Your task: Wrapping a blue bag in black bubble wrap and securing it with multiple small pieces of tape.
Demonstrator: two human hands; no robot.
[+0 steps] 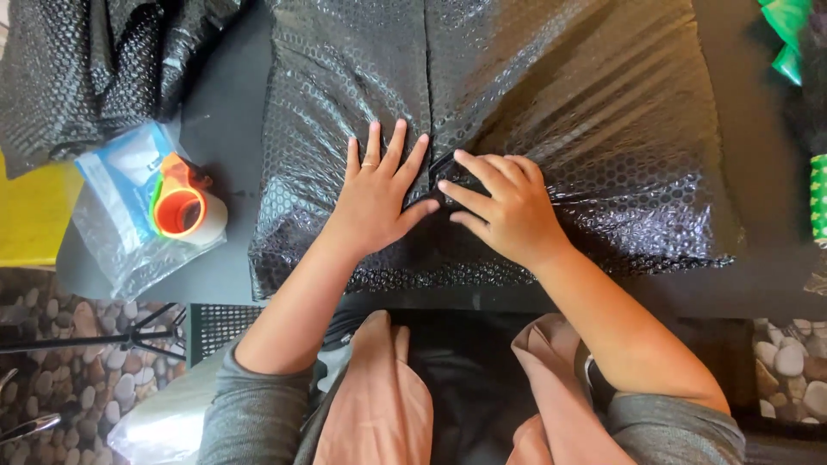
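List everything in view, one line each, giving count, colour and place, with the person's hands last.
Bubble-wrapped parcel: one, black, centre of the table.
Loose bubble wrap: one heap, black, top left.
Tape dispenser: one, orange and green, left of the parcel.
Plastic bag: one, clear with blue, under the dispenser.
Table: one, dark grey.
Green items: a few, right edge, kind unclear.
Pebble floor: grey and brown, bottom corners.
Left hand: flat on the parcel's seam.
Right hand: fingers pressing the seam.
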